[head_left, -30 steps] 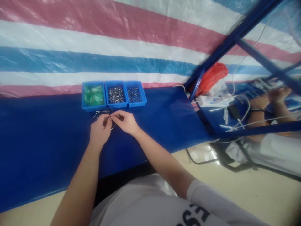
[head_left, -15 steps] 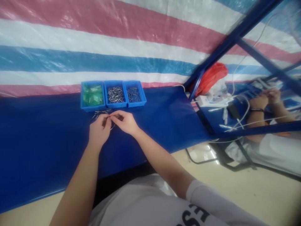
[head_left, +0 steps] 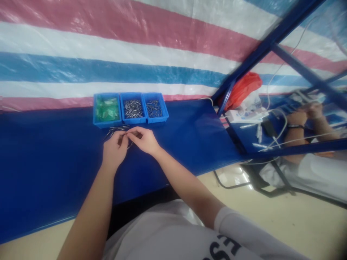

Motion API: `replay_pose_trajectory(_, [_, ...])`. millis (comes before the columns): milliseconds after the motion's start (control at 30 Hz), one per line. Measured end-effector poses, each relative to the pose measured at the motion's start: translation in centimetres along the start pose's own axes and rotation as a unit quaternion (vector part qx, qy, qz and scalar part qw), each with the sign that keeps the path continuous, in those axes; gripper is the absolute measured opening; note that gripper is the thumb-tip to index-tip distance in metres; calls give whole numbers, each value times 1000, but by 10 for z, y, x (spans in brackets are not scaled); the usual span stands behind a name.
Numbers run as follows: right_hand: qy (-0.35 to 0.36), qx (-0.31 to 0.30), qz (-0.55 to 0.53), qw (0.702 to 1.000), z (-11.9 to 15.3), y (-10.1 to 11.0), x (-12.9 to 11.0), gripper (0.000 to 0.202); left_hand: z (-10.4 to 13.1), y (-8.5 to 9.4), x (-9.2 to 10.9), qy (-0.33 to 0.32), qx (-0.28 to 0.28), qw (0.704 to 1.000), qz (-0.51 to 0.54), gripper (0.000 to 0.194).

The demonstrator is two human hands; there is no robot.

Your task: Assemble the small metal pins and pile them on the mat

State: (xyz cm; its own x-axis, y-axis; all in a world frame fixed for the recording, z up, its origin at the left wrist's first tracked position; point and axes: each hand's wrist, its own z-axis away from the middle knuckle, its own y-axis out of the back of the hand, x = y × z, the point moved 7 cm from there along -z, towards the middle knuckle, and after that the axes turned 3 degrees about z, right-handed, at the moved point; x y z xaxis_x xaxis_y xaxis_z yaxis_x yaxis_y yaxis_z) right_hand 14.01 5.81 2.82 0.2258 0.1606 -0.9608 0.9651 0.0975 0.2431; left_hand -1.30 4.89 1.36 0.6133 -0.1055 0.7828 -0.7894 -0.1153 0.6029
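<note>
My left hand (head_left: 114,148) and my right hand (head_left: 144,139) meet fingertip to fingertip over the blue table (head_left: 187,144). Both are closed in a pinch, and what lies between the fingers is too small and hidden to name. A loose pile of thin metal pins (head_left: 116,129) lies just beyond my left hand, and a bit of thin metal shows below the fingers. Behind the hands stand three blue bins in a row: one with green translucent pieces (head_left: 107,109), a middle one full of metal pins (head_left: 133,108), and a right one holding fewer pins (head_left: 154,108).
A striped plastic sheet (head_left: 114,72) hangs behind the table. To the right rises a blue metal frame (head_left: 252,59), with a red bag (head_left: 245,88), a white power strip (head_left: 245,115) and cables beyond it. Another person's hands (head_left: 305,113) are at work there.
My hands hold nearly the same pinch in the same place. The other person's hands at the right have shifted slightly.
</note>
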Motion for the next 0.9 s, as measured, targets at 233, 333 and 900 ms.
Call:
replay_pose_trajectory(233, [0,-1,1,1000,0,0,0,13,0,0,0,-5,3,1000,7,26])
replay_pose_trajectory(333, [-5,-3,2,1000,0,0,0,14,0,0,0,-1,0,1000,8,26])
replay_pose_trajectory(900, [-3,-8,8,1000,-1,1,-1,14,0,-1,0,1,-2,1000,8,26])
